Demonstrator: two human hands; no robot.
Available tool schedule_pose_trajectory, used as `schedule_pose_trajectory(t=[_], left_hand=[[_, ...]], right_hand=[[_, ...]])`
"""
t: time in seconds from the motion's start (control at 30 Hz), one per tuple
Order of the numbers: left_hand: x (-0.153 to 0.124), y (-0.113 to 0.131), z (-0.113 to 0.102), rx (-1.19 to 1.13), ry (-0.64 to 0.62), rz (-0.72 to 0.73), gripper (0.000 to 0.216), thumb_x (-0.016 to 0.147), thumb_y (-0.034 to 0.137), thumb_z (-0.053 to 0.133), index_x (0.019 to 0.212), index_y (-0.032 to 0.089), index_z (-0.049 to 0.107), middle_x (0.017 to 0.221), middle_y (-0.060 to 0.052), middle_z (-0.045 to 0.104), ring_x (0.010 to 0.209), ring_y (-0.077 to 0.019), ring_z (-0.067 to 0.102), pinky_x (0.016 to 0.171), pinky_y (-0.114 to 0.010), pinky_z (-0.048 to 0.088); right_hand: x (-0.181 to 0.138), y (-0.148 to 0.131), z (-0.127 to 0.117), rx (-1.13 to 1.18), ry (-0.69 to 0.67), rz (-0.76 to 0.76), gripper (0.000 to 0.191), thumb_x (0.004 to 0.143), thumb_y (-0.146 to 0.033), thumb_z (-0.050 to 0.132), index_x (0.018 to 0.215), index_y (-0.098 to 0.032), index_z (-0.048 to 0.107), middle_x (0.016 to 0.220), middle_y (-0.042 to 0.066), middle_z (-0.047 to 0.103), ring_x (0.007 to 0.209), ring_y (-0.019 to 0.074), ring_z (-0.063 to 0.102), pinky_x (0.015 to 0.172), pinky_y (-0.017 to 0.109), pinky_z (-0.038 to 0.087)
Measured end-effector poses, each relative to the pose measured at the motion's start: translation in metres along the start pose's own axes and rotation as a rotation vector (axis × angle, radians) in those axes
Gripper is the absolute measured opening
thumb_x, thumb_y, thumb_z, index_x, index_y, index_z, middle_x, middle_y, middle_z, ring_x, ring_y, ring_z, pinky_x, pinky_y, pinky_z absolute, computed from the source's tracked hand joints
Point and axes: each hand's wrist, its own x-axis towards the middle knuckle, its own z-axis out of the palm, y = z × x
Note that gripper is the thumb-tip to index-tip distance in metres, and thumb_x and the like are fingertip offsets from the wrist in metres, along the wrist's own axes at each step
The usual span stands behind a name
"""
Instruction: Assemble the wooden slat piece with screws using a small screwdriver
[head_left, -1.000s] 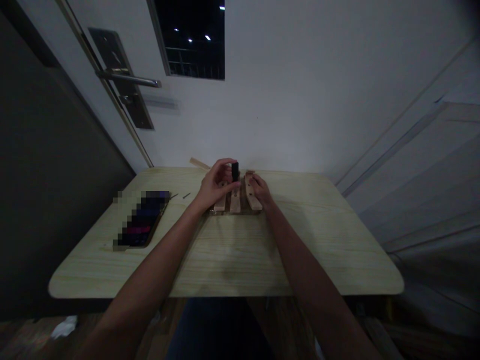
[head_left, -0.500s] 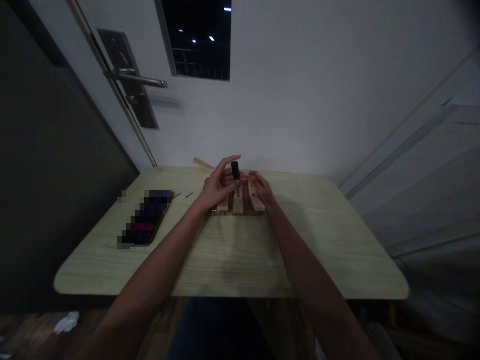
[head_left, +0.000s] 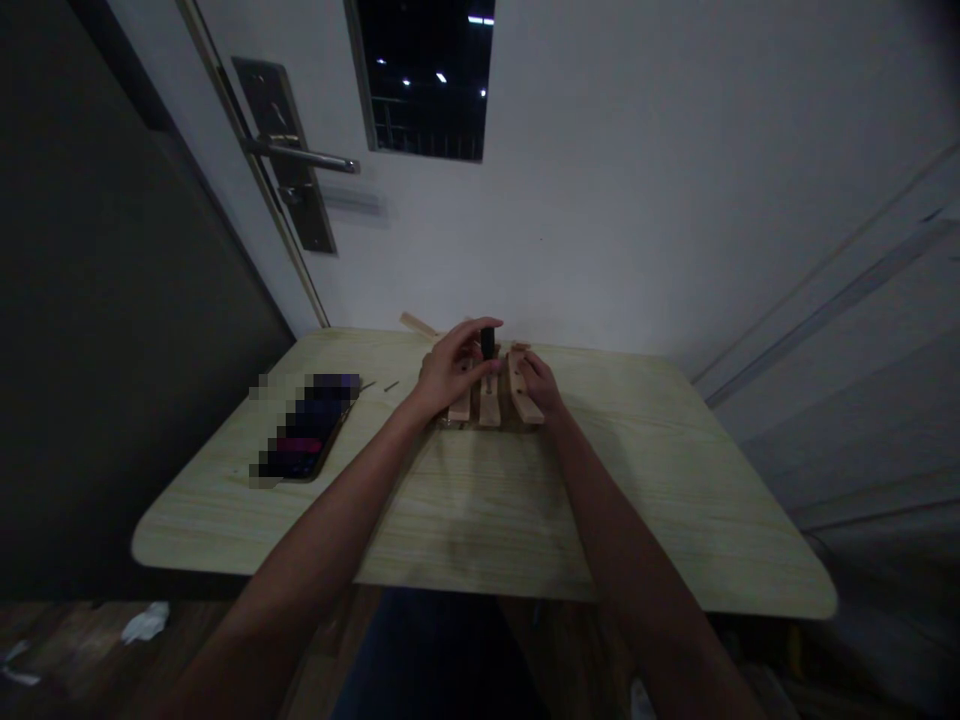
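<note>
In the head view, my left hand (head_left: 448,377) curls around a short black-handled screwdriver (head_left: 488,342) standing upright over the middle wooden slat (head_left: 489,408). Its index finger rests on the handle's top, and the thumb is near its lower end. The screwdriver's tip is hidden. My right hand (head_left: 541,382) is closed on the side of the right wooden slat (head_left: 523,395), which has dark holes and lies slightly slanted. Below my left hand shows the end of the left wooden slat (head_left: 460,408). A brownish base lies beneath the slats, partly covered.
A phone (head_left: 311,425), partly pixelated, lies on the light wood-grain table (head_left: 480,520) at the left. Two thin screws or nails, one of them a loose screw (head_left: 391,387), are beside it. Another wooden strip (head_left: 420,325) sits behind my left hand. A door with a metal handle (head_left: 307,157) stands behind the table.
My left index finger has come down onto the screwdriver's top; before, it was stretched out above it. The whole view has shifted, so everything appears further right. My right hand keeps its hold.
</note>
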Motion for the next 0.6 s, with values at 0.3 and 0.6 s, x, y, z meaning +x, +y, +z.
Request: schedule_pose_trajectory(t=[0.3, 0.6], left_hand=[[-0.001, 0.012, 0.000, -0.135, -0.064, -0.075, 0.063, 0.079, 0.022, 0.071, 0.138, 0.027, 0.049, 0.092, -0.002, 0.063, 0.073, -0.0112, 0.056, 0.066, -0.023, 0.045], [-0.002, 0.009, 0.001, -0.227, -0.115, -0.082, 0.054, 0.079, 0.025, 0.072, 0.130, 0.024, 0.053, 0.097, -0.004, 0.065, 0.077, -0.0110, 0.060, 0.066, -0.021, 0.047]], right_hand=[[0.001, 0.003, 0.000, 0.001, -0.005, 0.001, 0.037, 0.082, -0.058, 0.050, 0.076, -0.022, 0.056, 0.075, 0.003, 0.059, 0.070, 0.0195, 0.052, 0.070, 0.035, 0.044], [0.000, 0.001, 0.002, 0.006, 0.003, 0.005, 0.036, 0.082, -0.058, 0.049, 0.075, -0.023, 0.055, 0.075, 0.003, 0.059, 0.073, 0.0202, 0.053, 0.071, 0.035, 0.045]])
